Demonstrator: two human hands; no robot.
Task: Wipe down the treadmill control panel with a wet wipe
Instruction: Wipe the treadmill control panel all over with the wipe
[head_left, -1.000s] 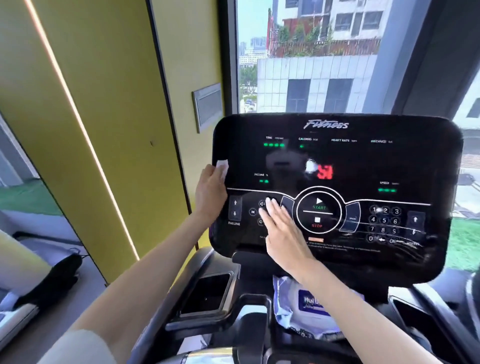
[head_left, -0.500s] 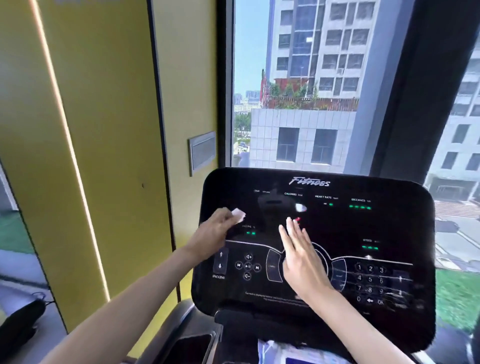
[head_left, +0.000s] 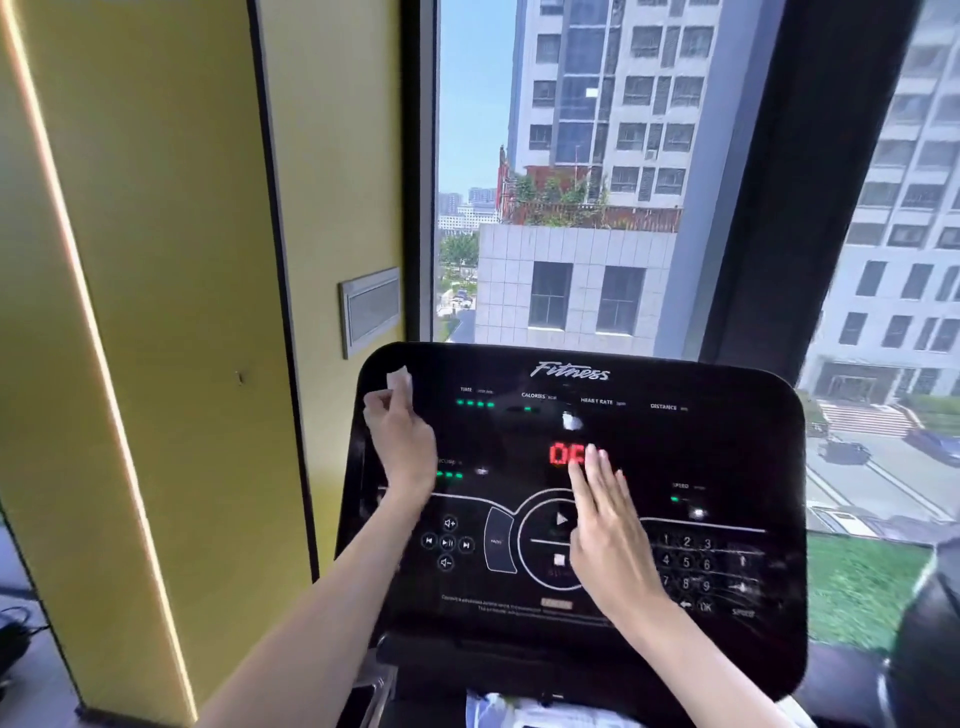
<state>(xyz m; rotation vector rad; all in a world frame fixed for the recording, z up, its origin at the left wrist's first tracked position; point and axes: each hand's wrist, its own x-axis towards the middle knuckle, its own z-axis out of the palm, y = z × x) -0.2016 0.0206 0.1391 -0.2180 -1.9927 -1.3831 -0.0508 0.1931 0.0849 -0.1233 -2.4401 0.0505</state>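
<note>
The black glossy treadmill control panel (head_left: 675, 447) fills the lower middle of the head view, with green lights and a red readout lit. My left hand (head_left: 400, 441) pinches a small white wet wipe (head_left: 399, 379) against the panel's upper left corner. My right hand (head_left: 605, 519) lies flat on the panel's middle, fingers straight, fingertips beside the red readout and palm over the round start/stop dial.
A yellow wall (head_left: 156, 312) with a grey vent plate (head_left: 370, 309) stands close on the left. A large window (head_left: 571, 182) behind the panel shows buildings. The top of a wet wipe pack (head_left: 519, 714) peeks out below the panel.
My left hand has slid the wipe up from the panel's left edge to its top left corner. My right hand moved up from the lower buttons to the middle. The view tilted upward.
</note>
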